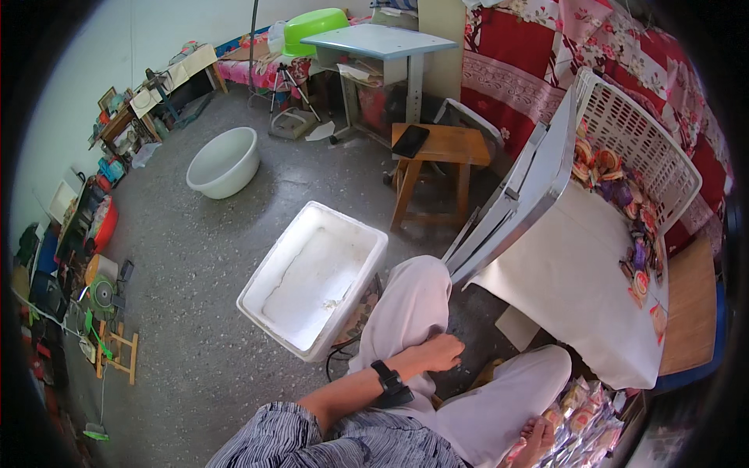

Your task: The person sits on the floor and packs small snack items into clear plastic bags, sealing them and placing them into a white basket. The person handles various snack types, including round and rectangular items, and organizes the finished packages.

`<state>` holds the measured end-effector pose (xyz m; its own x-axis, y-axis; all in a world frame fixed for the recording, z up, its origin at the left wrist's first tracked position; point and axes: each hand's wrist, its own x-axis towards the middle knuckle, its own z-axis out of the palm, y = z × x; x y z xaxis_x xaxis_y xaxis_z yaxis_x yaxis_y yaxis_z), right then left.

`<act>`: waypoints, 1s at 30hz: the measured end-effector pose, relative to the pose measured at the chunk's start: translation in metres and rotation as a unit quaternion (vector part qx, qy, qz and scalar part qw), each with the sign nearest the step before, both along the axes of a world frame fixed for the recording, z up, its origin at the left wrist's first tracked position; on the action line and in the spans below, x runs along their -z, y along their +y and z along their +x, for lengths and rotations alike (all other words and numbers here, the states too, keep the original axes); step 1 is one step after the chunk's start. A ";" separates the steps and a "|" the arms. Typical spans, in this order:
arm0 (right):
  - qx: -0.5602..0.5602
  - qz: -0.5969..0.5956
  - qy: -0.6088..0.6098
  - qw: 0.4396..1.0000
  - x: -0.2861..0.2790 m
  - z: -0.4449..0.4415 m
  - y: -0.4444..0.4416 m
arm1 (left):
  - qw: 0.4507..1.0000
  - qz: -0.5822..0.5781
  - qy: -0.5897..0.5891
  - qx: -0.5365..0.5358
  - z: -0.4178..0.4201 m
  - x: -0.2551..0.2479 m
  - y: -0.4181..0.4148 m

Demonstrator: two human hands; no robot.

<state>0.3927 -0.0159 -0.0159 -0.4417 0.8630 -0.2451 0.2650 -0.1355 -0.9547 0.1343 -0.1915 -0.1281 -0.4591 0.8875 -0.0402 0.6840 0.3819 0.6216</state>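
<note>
My left hand (440, 352), with a black band on its wrist, rests by my left knee, its fingers curled; I see nothing in it. Low at the right, my right hand (535, 440) is at the edge of a pile of clear-wrapped packets (585, 412), beside my thigh. Its fingers are bent, and a small red-and-white wrapped piece lies against them; whether they grip it I cannot tell. A white foam box (316, 281) stands on the floor to the left of my knee, with its inside facing up.
At the right, a cloth-covered table (573, 263) bears wrapped snacks (638, 216) and a tipped white plastic basket (638, 140). A folded table (521, 193) leans beside it. Ahead stand a wooden stool (462, 143) with a phone (411, 141) and a white basin (225, 164).
</note>
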 end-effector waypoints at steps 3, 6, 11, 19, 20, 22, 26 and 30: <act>0.059 -0.022 -0.079 0.995 0.021 0.050 0.016 | 0.999 0.004 0.019 0.044 0.000 -0.001 0.024; -0.036 -0.019 -0.099 0.994 0.144 0.102 0.045 | 0.999 -0.030 0.007 0.041 -0.005 -0.001 0.018; -0.345 0.177 -0.219 0.895 0.143 0.140 0.018 | 0.997 -0.044 -0.012 0.060 -0.008 -0.023 0.024; -0.375 0.010 -0.257 0.890 0.176 0.177 -0.014 | 0.994 -0.051 -0.005 0.091 -0.003 -0.023 0.022; -0.235 -0.148 -0.313 0.908 0.160 0.177 -0.024 | 0.994 -0.044 -0.009 0.096 -0.003 -0.021 0.023; -0.223 -0.157 -0.300 0.914 0.150 0.192 -0.044 | 0.992 -0.046 -0.025 0.114 -0.002 -0.020 0.024; -0.197 -0.184 -0.260 0.927 0.171 0.225 -0.072 | 0.989 -0.061 -0.042 0.130 -0.004 -0.017 0.026; -0.089 -0.257 -0.260 0.926 0.151 0.248 -0.092 | 0.986 -0.078 -0.058 0.132 0.001 -0.028 0.029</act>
<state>0.6407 -0.1074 -0.1668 -0.2722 0.4972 -0.8238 0.7333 -0.4472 -0.5122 0.1349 -0.1628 -0.0996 -0.1977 0.9540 -0.2254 0.6995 0.2984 0.6494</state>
